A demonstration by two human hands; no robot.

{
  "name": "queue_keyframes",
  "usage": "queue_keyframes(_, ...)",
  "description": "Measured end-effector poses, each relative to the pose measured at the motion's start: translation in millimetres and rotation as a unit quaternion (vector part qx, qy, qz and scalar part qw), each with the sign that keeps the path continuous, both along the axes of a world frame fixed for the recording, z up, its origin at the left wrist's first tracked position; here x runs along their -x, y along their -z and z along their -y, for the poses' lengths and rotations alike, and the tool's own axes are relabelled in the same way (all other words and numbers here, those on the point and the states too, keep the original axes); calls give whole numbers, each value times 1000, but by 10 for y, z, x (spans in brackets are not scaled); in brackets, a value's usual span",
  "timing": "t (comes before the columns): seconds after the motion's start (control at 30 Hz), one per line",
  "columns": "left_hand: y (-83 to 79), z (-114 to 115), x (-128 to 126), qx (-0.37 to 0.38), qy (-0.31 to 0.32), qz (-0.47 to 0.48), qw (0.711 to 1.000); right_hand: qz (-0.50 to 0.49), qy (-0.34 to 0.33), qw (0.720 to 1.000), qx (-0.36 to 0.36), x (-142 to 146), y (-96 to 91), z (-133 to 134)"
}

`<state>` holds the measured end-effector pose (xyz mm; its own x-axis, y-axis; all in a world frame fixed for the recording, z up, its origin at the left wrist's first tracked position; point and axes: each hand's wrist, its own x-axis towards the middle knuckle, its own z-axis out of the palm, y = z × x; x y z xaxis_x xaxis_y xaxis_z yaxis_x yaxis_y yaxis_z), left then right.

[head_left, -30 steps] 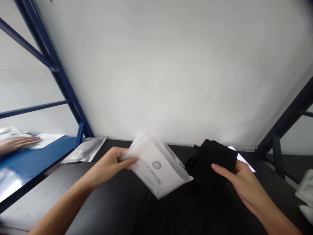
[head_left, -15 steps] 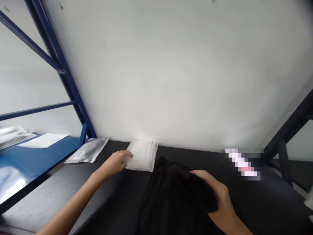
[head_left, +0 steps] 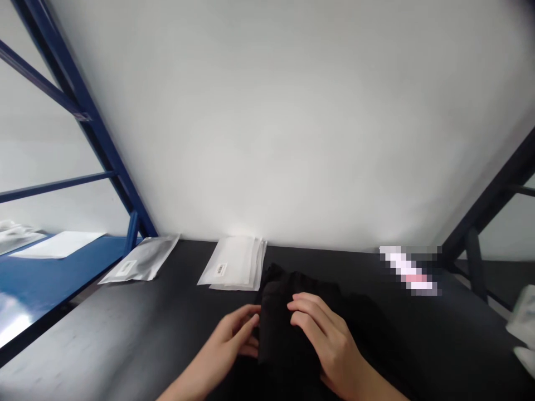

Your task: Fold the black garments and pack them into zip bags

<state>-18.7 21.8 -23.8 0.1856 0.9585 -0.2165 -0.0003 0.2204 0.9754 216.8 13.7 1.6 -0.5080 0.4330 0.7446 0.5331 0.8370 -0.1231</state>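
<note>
A black cloth [head_left: 278, 320], probably a garment, lies folded on the black tabletop in front of me, and its lower part drops out of view. At its left edge is my left hand [head_left: 234, 337], fingers apart and partly curled, fingertips touching the fold. My right hand [head_left: 326, 337] rests on top of the cloth with its fingers bent and slightly spread; its thumb is mostly hidden. Beyond the cloth, to the left, sits a small stack of frosted plastic bags [head_left: 238, 262], the front one bearing a barcode label [head_left: 220, 270].
A clear bag with a label [head_left: 142, 259] lies at the back left. Left of the table is a blue surface [head_left: 62, 278] with a white sheet [head_left: 58, 244] and a blue frame [head_left: 100, 133]. A pixelated item [head_left: 412, 273] lies back right. A white wall [head_left: 284, 139] stands behind.
My left hand has left the bag stack and come to the cloth's left edge. The front bag sticks out further left, its label visible. My right hand has moved left over the cloth, now folded.
</note>
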Motion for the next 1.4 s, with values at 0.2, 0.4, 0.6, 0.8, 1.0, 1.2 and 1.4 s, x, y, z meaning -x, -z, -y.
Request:
queue_keyframes(0.2, 184, 207, -165, 215, 23, 195, 957, 22, 14, 1000, -4, 124, 103, 68)
queue_keyframes(0.4, 206, 256, -82, 205, -65, 191, 958, 38, -7, 980, 197, 25, 66, 189)
queue_keyframes(0.6, 272, 305, -51, 194, -60, 111, 973, 29, 82, 907, 411, 260, 83, 272)
queue_keyframes(0.8, 195, 303, -59, 142, -50, 57, 987, -28, 111, 909, 401, 336, 105, 258)
queue_keyframes(1.0, 194, 285, 26, 149, -58, 20, 987, -185, 140, 841, 488, -335, 200, 357)
queue_keyframes(1.2, 263, 257, 26, 189, -97, 1, 977, -146, 208, 867, 428, -716, 409, 458)
queue_keyframes(1.4, 119, 276, -3, 188, -102, 13, 977, -114, 180, 924, 318, -309, 98, 509)
